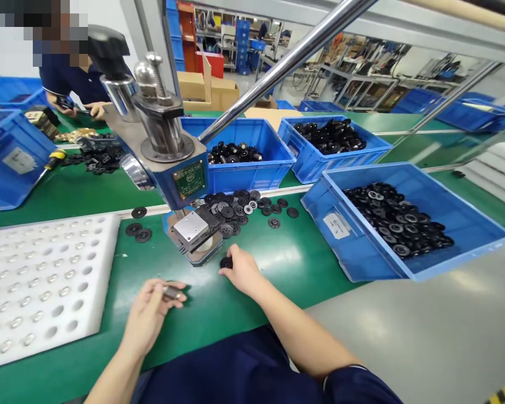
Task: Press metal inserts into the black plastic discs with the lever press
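My left hand [145, 311] is closed around a small metal cylinder [173, 292], held low over the green bench beside the white foam tray [104, 292]. Pinched between the thumb and fingers of my right hand [244, 273] is a black disc [225, 262], partly covered by the fingertips. That hand is just right of the base of a bench press [160, 146]. On the base sits a black fixture with a silver plate [191, 226]. Behind it lies a loose pile of black discs [231, 210].
Blue bins of black parts stand behind the press [252, 177] and to the right [340, 255]. Several foam tray holes contain round metal pieces. A yellow-handled screwdriver [55, 159] leans at a left bin. Across the bench, another person's hands [95, 110] hold a dark part.
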{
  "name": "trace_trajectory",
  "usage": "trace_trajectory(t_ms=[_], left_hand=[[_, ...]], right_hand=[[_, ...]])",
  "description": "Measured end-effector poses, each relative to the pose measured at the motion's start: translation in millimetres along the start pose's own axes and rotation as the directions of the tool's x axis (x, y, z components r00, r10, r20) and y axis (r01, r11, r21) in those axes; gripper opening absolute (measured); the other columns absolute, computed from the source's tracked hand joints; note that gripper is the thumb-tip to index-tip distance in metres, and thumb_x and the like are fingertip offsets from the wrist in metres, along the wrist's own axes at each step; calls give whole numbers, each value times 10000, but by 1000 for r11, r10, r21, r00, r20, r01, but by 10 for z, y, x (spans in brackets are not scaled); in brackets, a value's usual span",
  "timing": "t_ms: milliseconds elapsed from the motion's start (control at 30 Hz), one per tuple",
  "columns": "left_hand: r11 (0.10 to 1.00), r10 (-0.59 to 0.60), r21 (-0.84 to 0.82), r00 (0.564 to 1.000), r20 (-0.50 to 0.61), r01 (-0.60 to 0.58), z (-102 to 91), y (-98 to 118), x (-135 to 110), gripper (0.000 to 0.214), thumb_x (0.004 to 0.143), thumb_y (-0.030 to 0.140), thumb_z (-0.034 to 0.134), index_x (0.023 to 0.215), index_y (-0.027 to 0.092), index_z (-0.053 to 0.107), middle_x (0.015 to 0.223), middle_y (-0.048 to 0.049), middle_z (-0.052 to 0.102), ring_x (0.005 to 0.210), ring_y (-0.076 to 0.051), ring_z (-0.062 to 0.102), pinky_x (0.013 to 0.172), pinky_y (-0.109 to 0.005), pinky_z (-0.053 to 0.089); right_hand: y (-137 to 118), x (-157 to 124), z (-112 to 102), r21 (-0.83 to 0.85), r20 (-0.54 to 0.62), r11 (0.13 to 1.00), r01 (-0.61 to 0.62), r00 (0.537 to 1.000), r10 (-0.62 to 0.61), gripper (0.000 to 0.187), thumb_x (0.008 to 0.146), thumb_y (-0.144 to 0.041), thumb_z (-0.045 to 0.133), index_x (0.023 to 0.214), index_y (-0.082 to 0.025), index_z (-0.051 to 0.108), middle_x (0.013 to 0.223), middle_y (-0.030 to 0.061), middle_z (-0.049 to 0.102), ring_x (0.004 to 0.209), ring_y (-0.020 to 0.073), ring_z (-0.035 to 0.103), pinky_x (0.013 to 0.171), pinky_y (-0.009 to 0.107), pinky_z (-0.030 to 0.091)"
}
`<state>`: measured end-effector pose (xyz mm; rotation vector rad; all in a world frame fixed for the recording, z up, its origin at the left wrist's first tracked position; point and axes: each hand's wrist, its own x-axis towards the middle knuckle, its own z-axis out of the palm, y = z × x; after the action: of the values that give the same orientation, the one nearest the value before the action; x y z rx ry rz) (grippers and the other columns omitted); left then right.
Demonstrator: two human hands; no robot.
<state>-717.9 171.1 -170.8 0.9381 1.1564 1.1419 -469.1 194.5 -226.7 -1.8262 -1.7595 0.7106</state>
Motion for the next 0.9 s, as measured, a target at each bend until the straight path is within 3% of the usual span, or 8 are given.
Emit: trace_trajectory(t_ms=[67, 133, 233, 333, 433, 533, 700, 900], left_hand=[[999, -37, 40, 995, 93, 33, 278, -92, 15, 448, 728, 580, 741, 816, 201, 518, 815, -61, 752, 622, -181, 688, 552, -292, 554], [989, -24, 145, 987, 159, 0, 379, -223, 29, 376, 732, 494, 749, 852, 199, 549, 834, -56, 754, 645, -170, 686, 562, -273, 548], [942, 66, 309, 973, 220, -134, 341, -418, 33, 268, 760, 379, 712, 930, 196, 617, 850, -51, 759, 679, -168, 691, 631, -286, 561], [866, 164, 424, 951, 261, -266, 278, -527, 15, 236, 771, 314, 707, 974, 198, 675, 799, -32, 755, 648, -163, 676, 686, -303, 567], [804, 247, 472, 925, 289, -362, 280, -572, 5, 172, 801, 289, 699, 947, 200, 704, 737, -14, 733, 586, -146, 635, 633, -278, 553], [768, 301, 487, 906, 298, -416, 303, -627, 10, 158, 834, 289, 679, 954, 191, 711, 774, -27, 738, 593, -140, 624, 625, -269, 546], [736, 287, 530, 903, 319, -421, 252, -781, 29, 185, 900, 278, 611, 1032, 177, 693, 833, -52, 735, 694, -165, 648, 697, -294, 544], [738, 249, 525, 895, 371, -423, 150, -928, 41, 259, 944, 301, 550, 1152, 191, 657, 1046, -93, 741, 933, -219, 689, 870, -362, 538]], right_hand=[[-110, -141, 33, 71, 39, 997, -11, 999, 8, 396, 735, -276, 805, 1047, -218, 567, 884, 9, 644, 776, 164, 608, 736, 296, 489], [-183, -249, 24, 155, 86, 988, -16, 996, 2, 300, 789, -268, 744, 1040, -221, 586, 828, -13, 658, 682, 133, 606, 654, 256, 488], [-221, -329, -39, 287, 154, 957, -34, 988, -12, 136, 904, -287, 570, 998, -199, 612, 717, -22, 651, 566, 105, 595, 537, 213, 473], [-231, -356, -69, 393, 161, 918, -45, 987, -20, 228, 952, -313, 449, 1041, -176, 608, 754, 17, 680, 599, 119, 639, 509, 208, 487], [-275, -399, -25, 461, 123, 887, -23, 992, -39, 278, 963, -333, 435, 1122, -170, 595, 930, 73, 710, 776, 153, 696, 643, 258, 563], [-326, -452, 52, 452, 39, 880, 148, 982, -185, 321, 975, -293, 431, 1224, -195, 608, 1099, 97, 701, 981, 184, 686, 875, 343, 575], [-251, -483, 188, 300, -88, 820, 488, 870, -485, 454, 989, -147, 377, 1404, -258, 524, 1275, 88, 652, 1175, 180, 607, 1015, 400, 527], [-140, -568, 220, 179, 18, 844, 506, 856, -517, 582, 948, -102, 423, 1509, -255, 391, 1549, 83, 410, 1441, 211, 377, 1173, 474, 394]])
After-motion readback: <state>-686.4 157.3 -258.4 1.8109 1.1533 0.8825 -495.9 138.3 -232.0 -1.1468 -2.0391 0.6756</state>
